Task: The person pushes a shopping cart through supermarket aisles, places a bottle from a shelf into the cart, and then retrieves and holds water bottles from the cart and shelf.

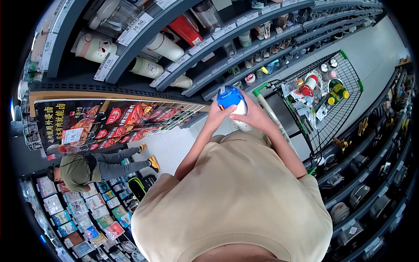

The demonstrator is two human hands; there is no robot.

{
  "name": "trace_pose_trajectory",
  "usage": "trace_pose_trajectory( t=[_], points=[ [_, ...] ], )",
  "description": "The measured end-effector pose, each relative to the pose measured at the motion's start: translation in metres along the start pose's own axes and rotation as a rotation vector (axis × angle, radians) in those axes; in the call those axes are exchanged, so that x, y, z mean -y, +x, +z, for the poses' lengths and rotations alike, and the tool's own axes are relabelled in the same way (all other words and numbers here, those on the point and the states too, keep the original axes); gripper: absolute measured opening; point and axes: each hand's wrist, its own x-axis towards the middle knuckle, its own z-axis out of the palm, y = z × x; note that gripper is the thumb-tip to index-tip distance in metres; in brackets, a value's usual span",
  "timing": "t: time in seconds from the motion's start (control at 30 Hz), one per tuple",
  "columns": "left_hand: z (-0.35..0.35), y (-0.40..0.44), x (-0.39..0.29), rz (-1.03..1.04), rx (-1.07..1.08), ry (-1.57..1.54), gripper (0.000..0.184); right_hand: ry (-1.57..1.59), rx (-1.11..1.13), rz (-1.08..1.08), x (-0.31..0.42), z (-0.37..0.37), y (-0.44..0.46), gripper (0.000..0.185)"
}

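Both of my hands hold a bottle with a blue lid [228, 97] and a white body, in front of my chest. My left hand [218, 114] wraps round one side of it, with the fingers closed near the lid. On the other side my right hand [253, 112] is closed round the white body. The thumbs come close together below the lid. Part of the bottle is hidden behind the fingers. Just beyond my right hand stands a shopping cart [325, 126] with jars, packets and bottles in it.
Shelves [174, 67] with cups and flasks run along the top. Racks of pans [360, 192] line the right. A rack of red food packets [126, 115] is at the left. Beyond it, another person [80, 172] stands by a display of packaged goods [94, 203].
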Motion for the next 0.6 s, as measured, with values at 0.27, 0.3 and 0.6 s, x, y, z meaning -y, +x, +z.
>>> trace_pose_trajectory(
  t=[0.27, 0.3, 0.6],
  points=[
    [-0.001, 0.004, 0.007, -0.027, -0.239, -0.261, 0.055, 0.091, 0.092, -0.027, -0.038, -0.009, -0.006, 0.1],
    [-0.004, 0.006, 0.008, -0.031, -0.222, -0.253, 0.055, 0.096, 0.094, -0.025, -0.04, -0.009, -0.007, 0.1],
    [-0.005, 0.008, 0.013, -0.068, -0.153, -0.288, 0.057, 0.233, 0.077, -0.01, -0.049, -0.013, -0.009, 0.089]
  ],
)
